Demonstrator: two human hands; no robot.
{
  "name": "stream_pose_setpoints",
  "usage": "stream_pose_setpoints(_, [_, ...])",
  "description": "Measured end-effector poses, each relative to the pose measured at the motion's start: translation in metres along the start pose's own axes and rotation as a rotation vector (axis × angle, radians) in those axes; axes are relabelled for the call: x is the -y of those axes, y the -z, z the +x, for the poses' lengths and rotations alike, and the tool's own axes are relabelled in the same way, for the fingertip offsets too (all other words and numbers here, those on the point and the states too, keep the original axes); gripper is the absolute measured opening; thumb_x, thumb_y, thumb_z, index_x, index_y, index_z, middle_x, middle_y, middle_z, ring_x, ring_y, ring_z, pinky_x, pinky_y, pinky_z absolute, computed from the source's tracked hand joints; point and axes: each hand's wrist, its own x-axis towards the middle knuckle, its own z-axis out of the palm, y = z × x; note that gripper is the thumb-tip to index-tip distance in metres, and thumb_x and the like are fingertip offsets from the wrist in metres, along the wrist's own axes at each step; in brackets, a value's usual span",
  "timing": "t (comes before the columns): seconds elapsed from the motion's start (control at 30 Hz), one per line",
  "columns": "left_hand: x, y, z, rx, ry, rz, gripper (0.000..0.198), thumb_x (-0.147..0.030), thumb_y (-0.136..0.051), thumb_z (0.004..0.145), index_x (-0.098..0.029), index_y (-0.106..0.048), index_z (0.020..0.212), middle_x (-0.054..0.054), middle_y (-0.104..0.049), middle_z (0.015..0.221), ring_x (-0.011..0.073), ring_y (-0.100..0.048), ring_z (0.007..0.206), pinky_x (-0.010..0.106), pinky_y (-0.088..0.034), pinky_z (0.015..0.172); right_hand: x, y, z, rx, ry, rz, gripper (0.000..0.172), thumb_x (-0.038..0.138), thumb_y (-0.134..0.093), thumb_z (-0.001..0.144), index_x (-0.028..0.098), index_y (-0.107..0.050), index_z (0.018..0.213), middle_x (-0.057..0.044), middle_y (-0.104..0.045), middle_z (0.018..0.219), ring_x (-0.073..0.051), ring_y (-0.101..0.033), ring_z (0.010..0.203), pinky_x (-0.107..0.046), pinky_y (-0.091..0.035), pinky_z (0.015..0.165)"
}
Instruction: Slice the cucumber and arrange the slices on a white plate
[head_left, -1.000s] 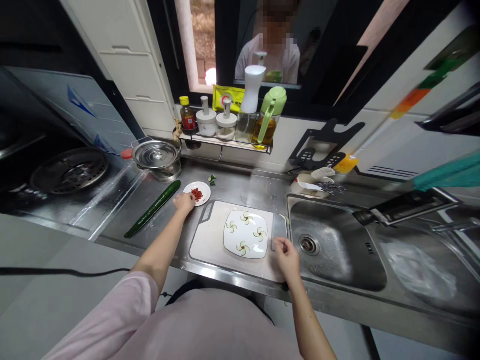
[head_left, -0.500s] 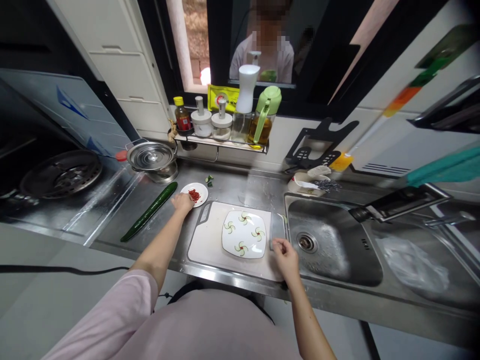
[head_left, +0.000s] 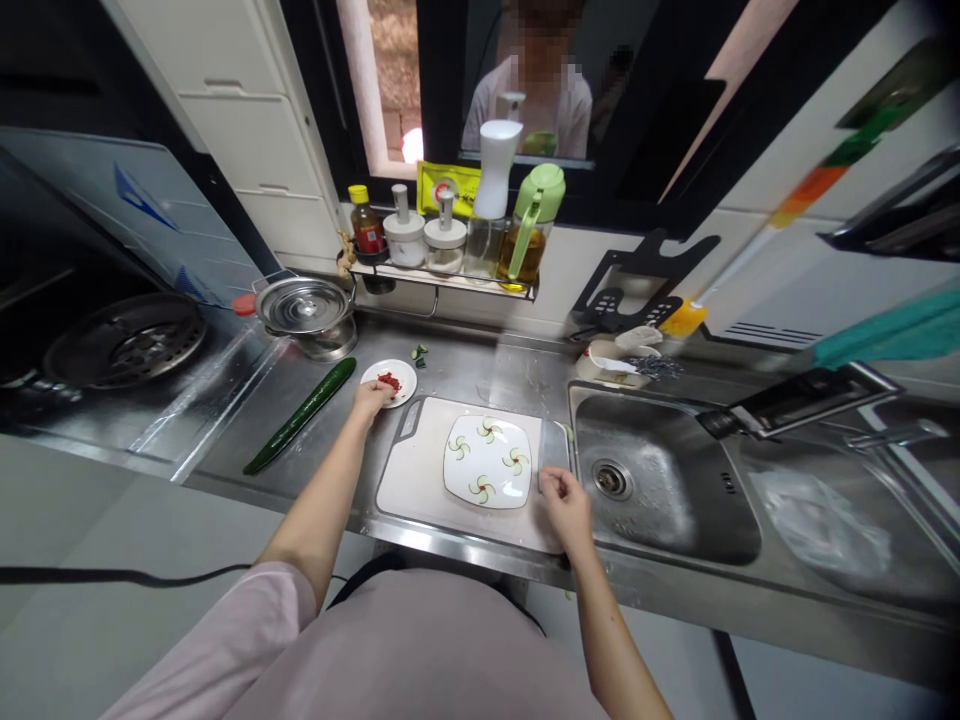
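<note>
My left hand (head_left: 370,400) reaches over the near left rim of a small white plate (head_left: 407,372), its fingers together at the chopped red pieces (head_left: 389,381). Whether any piece is between those fingertips is hidden. My right hand (head_left: 568,503) is closed in a pinch at the right side of the cutting board (head_left: 409,480), just below a wide knife blade (head_left: 553,445). What it pinches, if anything, is too small to make out. Between the hands, a square white plate (head_left: 469,475) lies on the board, bearing several pinwheels of thin green slices, some with red centres.
A whole cucumber (head_left: 300,415) lies left of the small plate, near a lidded steel pot (head_left: 307,305). Green scraps (head_left: 419,355) sit behind the plate. The sink (head_left: 660,480) is at the right. Bottles and jars line a wall rack (head_left: 450,280).
My right hand has shifted slightly up and left, closer to the square plate. My left hand stays at the red pieces, moved only a little. The view has tilted slightly.
</note>
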Motion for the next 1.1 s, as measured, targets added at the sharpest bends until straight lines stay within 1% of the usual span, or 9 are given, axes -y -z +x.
stream_pose_setpoints(0.17, [-0.008,-0.015,-0.023,0.098,0.018,-0.309,0.024,-0.028,-0.072,0.058,-0.016,-0.067,0.078,0.005,-0.072,0.079,0.0131,-0.062,0.068,0.022,-0.042,0.060,0.014,-0.013,0.005,0.023,0.035,0.006,0.036,0.051,-0.057,0.075,0.016,-0.066,0.082,0.000,-0.057,0.063,-0.015,-0.048,0.058,-0.027,-0.039,0.058])
stream_pose_setpoints(0.27, [-0.016,-0.021,-0.044,0.245,0.055,-0.549,0.036,-0.029,-0.078,0.053,-0.016,-0.068,0.086,0.004,-0.071,0.077,0.0086,-0.055,0.058,0.019,-0.033,0.051,0.031,-0.025,0.006,0.066,0.110,-0.024,0.032,0.047,-0.054,0.079,0.017,-0.065,0.081,0.001,-0.054,0.060,-0.014,-0.048,0.058,-0.025,-0.037,0.058])
stream_pose_setpoints(0.33, [-0.021,-0.026,-0.061,0.343,0.085,-0.598,0.040,-0.029,-0.080,0.053,-0.016,-0.068,0.089,0.004,-0.071,0.077,0.0053,-0.048,0.051,0.017,-0.024,0.044,0.045,-0.035,0.006,0.141,0.182,-0.048,0.027,0.042,-0.052,0.082,0.018,-0.065,0.082,0.002,-0.054,0.060,-0.014,-0.048,0.058,-0.025,-0.037,0.059])
stream_pose_setpoints(0.4, [-0.028,-0.030,-0.080,0.437,0.119,-0.646,0.039,-0.027,-0.081,0.054,-0.016,-0.068,0.089,0.003,-0.070,0.077,0.0034,-0.044,0.048,0.016,-0.020,0.041,0.061,-0.045,0.005,0.202,0.264,-0.091,0.023,0.038,-0.051,0.085,0.020,-0.065,0.084,0.001,-0.057,0.064,-0.014,-0.050,0.060,-0.025,-0.038,0.061])
stream_pose_setpoints(0.6, [-0.041,-0.039,-0.125,0.673,0.231,-0.812,0.038,-0.022,-0.083,0.057,-0.016,-0.067,0.091,0.002,-0.068,0.078,0.0030,-0.049,0.052,0.014,-0.029,0.043,0.101,-0.072,0.002,0.257,0.518,-0.207,0.017,0.029,-0.049,0.090,0.022,-0.064,0.084,-0.002,-0.062,0.079,-0.017,-0.056,0.078,-0.027,-0.041,0.073])
stream_pose_setpoints(0.7, [-0.042,-0.042,-0.136,0.695,0.225,-0.837,0.036,-0.022,-0.083,0.058,-0.016,-0.066,0.089,0.001,-0.066,0.076,0.0031,-0.050,0.052,0.014,-0.029,0.044,0.110,-0.082,-0.003,0.238,0.561,-0.232,0.015,0.028,-0.051,0.090,0.022,-0.063,0.084,-0.002,-0.062,0.081,-0.018,-0.056,0.082,-0.028,-0.041,0.076])
stream_pose_setpoints(0.93, [-0.037,-0.046,-0.144,0.659,0.152,-0.773,0.036,-0.030,-0.084,0.056,-0.017,-0.067,0.085,-0.001,-0.062,0.070,0.0067,-0.055,0.059,0.016,-0.025,0.045,0.113,-0.094,-0.011,0.180,0.521,-0.292,0.016,0.028,-0.050,0.091,0.022,-0.063,0.083,-0.003,-0.063,0.081,-0.018,-0.056,0.080,-0.028,-0.041,0.074])
stream_pose_setpoints(1.03, [-0.032,-0.048,-0.145,0.632,0.120,-0.713,0.037,-0.032,-0.084,0.056,-0.017,-0.069,0.087,0.000,-0.064,0.072,0.0065,-0.052,0.057,0.018,-0.025,0.046,0.107,-0.089,-0.010,0.178,0.516,-0.278,0.015,0.026,-0.050,0.088,0.022,-0.062,0.081,-0.002,-0.063,0.079,-0.018,-0.056,0.080,-0.027,-0.040,0.073])
stream_pose_setpoints(1.1, [-0.028,-0.049,-0.143,0.576,0.095,-0.655,0.038,-0.033,-0.084,0.056,-0.017,-0.070,0.087,0.002,-0.068,0.075,0.0082,-0.054,0.060,0.019,-0.030,0.050,0.097,-0.076,-0.005,0.145,0.476,-0.273,0.015,0.025,-0.049,0.087,0.022,-0.061,0.080,-0.002,-0.063,0.079,-0.018,-0.056,0.080,-0.027,-0.040,0.073])
